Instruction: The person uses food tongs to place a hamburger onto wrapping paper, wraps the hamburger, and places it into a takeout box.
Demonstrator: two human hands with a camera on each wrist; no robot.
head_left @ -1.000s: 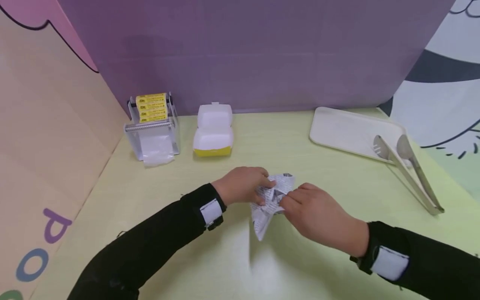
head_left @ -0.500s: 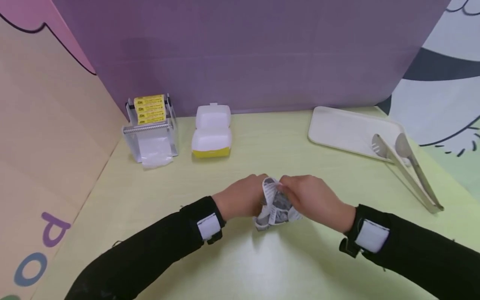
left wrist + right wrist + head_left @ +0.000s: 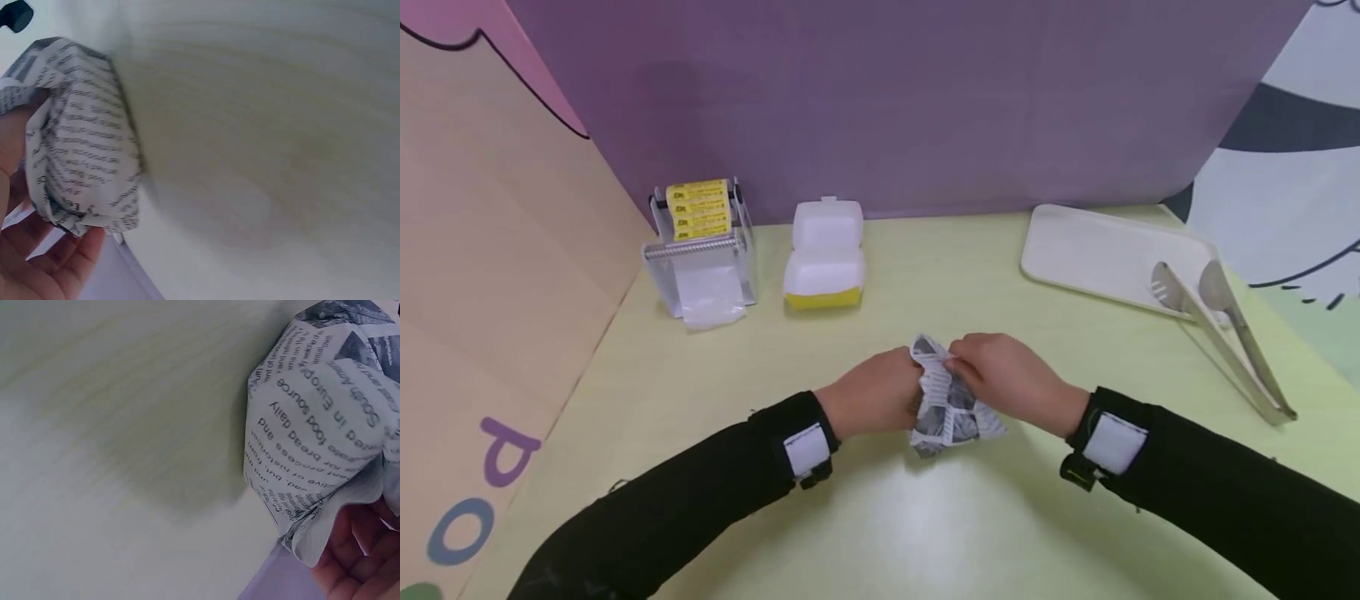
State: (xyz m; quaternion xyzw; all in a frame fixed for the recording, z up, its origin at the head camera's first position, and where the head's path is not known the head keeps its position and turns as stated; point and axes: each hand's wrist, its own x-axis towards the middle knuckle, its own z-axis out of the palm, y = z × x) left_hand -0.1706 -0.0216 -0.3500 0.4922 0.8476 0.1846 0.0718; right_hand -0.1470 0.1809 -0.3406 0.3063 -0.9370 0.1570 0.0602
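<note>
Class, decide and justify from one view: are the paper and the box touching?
Apart: the head view shows bare tabletop between the paper and the box.

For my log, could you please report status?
Left hand, right hand: gripping printed paper. Paper: bundled, inside hidden. Tongs and box: well apart, not obstructing.

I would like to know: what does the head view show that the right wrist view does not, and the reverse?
Only the head view: the dispenser with its yellow roll, the white-and-yellow box, the white tray and the metal tongs.

Only the right wrist view: readable words on the printed paper, such as "bread daily" and "food source".

Both: the folded paper itself, the right hand holding it, and the pale tabletop.
</note>
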